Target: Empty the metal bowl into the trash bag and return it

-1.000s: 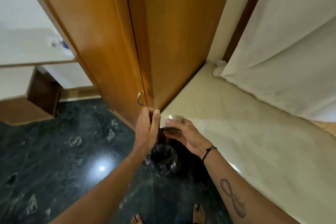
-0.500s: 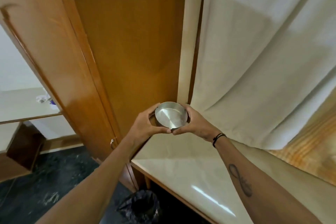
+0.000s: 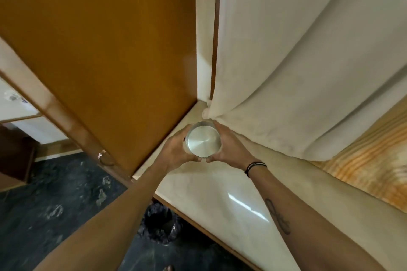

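Note:
The round metal bowl is upright and looks empty, its shiny inside facing the camera. My left hand grips its left side and my right hand grips its right side. They hold it low over the far corner of the pale countertop, near the curtain's hem; whether it touches the top I cannot tell. The black trash bag lines a bin on the dark floor, below the counter's front edge and between my forearms.
A tall wooden cupboard with a metal door handle stands left of the counter. A white curtain hangs over the counter's back edge. Dark green marble floor spreads to the lower left.
One second ago both hands held the bowl low over the trash bag. Since then they lifted it and carried it over the countertop, down into the far corner.

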